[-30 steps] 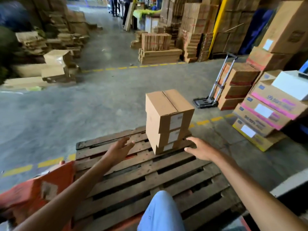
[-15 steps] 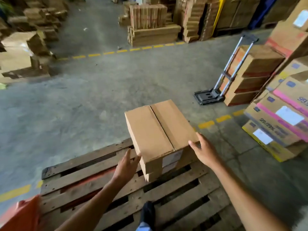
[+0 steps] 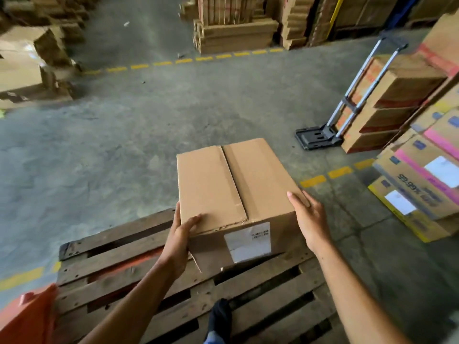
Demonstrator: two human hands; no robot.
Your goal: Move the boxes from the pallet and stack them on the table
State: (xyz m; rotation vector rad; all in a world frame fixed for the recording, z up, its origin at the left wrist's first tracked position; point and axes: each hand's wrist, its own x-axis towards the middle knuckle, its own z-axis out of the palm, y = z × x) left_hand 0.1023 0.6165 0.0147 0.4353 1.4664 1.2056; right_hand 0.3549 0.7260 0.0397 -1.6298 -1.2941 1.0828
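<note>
- Rough slatted wooden pallet [image 3: 119,247] is lying under everything.
- Left hand [image 3: 178,238] is curling its grip over the plain cardboard box's [image 3: 233,184] left corner.
- Right hand [image 3: 309,217] is pressing flat, fingers straight, against its right side.

Under my arms lies a wooden pallet [image 3: 129,247] of dark, weathered slats with gaps between them, resting on the grey concrete floor [image 3: 124,135]. A taped cardboard box [image 3: 231,187] with a white label sits on its far slats. My dark shoe [image 3: 219,316] stands on the near boards. Dashed yellow lines [image 3: 323,177] cross the floor, and a folding hand truck [image 3: 320,136] rests on it beside stacked cartons [image 3: 387,105].
</note>
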